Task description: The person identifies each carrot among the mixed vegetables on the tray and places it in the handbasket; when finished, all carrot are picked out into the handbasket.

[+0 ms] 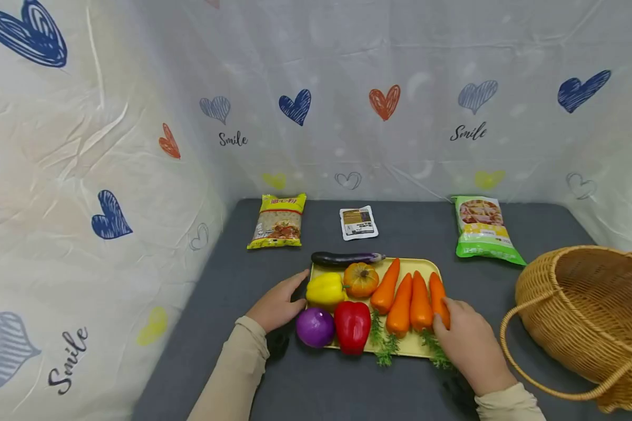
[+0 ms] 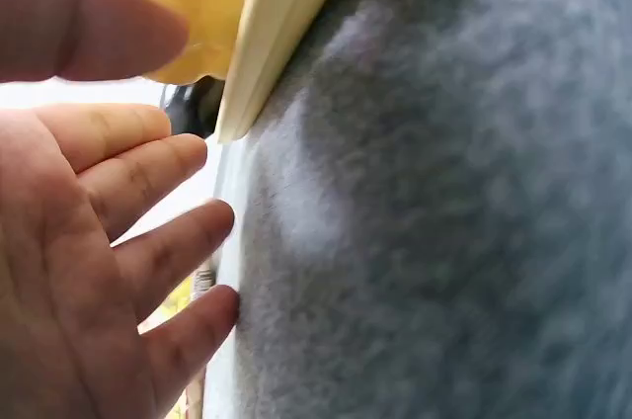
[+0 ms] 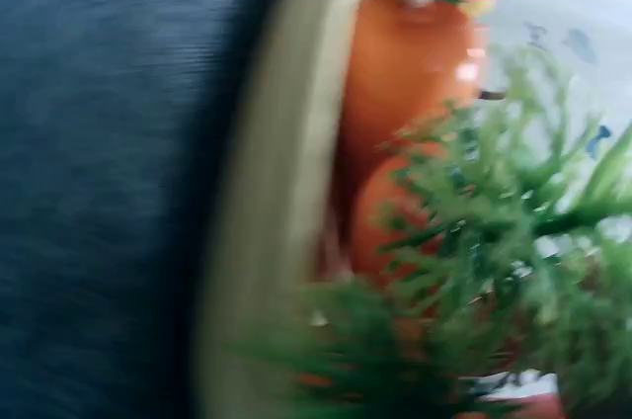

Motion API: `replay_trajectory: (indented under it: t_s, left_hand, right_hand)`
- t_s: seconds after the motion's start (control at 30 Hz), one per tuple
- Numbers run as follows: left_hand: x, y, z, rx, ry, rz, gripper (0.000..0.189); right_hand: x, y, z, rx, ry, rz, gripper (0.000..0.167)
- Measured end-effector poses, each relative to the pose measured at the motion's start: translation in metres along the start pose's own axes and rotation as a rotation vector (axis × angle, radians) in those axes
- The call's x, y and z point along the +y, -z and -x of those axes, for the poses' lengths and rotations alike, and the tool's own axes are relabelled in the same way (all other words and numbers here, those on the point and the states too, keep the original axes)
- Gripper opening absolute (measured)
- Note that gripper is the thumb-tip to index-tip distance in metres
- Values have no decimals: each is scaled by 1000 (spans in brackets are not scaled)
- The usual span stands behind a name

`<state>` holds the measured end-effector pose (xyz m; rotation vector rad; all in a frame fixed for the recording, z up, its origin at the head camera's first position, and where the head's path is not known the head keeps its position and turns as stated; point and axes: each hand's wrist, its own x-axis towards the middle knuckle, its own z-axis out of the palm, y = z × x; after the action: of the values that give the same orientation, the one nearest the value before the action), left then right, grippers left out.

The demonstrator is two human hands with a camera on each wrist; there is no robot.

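My left hand (image 1: 280,304) is at the left edge of a yellow tray (image 1: 422,266), its fingers spread and fairly straight, beside a yellow bell pepper (image 1: 325,290) and a purple onion-like ball (image 1: 315,327). With thumb and fingers, my right hand (image 1: 471,344) grips the rightmost carrot (image 1: 437,289) near its leafy end. Three more carrots (image 1: 398,310) lie to its left on the tray. A small pumpkin (image 1: 360,279), a red bell pepper (image 1: 352,327) and an eggplant (image 1: 342,259) are there too. Carrot greens (image 3: 494,211) hide the right fingers in the right wrist view.
A wicker basket (image 1: 537,292) with a looped handle stands at the right. Behind the tray lie a yellow noodle bag (image 1: 281,222), a small white packet (image 1: 359,223) and a green food bag (image 1: 484,228). A printed curtain (image 1: 342,58) hangs behind the grey table (image 1: 316,392).
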<state>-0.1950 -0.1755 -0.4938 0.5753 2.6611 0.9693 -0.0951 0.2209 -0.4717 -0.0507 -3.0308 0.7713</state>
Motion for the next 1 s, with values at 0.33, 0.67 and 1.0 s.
replay_trajectory:
  t_s: [0.33, 0.67, 1.0]
  left_hand:
    - [-3, -5, 0, -17, 79, -44, 67]
    - [-7, -11, 9, -25, 119, -20, 69]
    - [-7, -6, 12, -25, 132, -35, 69]
  right_hand:
    - [-4, -2, -2, 26, 28, -14, 46]
    - [-21, 107, 28, 390, 31, 105, 52]
    - [64, 157, 29, 395, -309, 112, 40]
